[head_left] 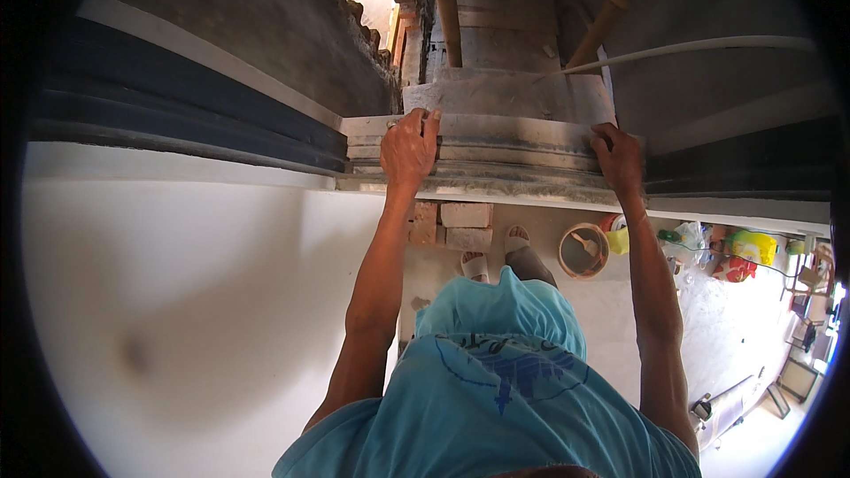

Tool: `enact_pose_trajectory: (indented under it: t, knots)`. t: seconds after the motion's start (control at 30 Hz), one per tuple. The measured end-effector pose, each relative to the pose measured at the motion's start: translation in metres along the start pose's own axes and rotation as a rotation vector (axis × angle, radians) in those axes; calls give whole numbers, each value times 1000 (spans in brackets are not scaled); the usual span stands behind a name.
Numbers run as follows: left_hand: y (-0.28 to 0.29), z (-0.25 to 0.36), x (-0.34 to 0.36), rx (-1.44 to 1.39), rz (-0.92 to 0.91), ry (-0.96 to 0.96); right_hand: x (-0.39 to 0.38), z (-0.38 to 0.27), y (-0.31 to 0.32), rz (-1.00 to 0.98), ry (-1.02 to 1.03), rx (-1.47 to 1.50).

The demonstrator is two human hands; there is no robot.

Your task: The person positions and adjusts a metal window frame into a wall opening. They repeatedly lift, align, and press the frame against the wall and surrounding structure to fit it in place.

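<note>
A flat, dusty grey board [509, 97] lies across the far side of a ledge, or sill, with ridged tracks [509, 152]. My left hand [410, 149] is closed on the left end of the board's near edge, thumb and fingers together. At the right end of that edge, my right hand [620, 159] has its fingers curled over the corner. What lies under the fingertips of both hands is hidden. Both forearms reach forward over the ledge.
Bamboo poles [445, 9] rise beyond the board, with a pale hose [708, 44] at right. A broken brick opening [376, 4] is at far left. Below are bricks [467, 215], a bucket [583, 250] holding a tool, and coloured bags [748, 248].
</note>
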State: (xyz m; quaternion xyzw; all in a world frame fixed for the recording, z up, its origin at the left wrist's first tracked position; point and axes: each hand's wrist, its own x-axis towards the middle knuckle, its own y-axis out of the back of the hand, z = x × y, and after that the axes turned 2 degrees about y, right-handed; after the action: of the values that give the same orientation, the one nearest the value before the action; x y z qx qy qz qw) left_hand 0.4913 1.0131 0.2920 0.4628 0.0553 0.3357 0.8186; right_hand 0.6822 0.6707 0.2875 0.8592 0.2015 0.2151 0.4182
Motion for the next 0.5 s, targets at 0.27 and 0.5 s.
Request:
enact_pose_trajectory:
  t: [0.27,0.5]
  knots:
    - [-7,-7,-1,-10,25,-17,-1,-1,0,-8,-7,25]
    - [-4,-4,-2,13,34,-1,0,-6,2,-3,10,50]
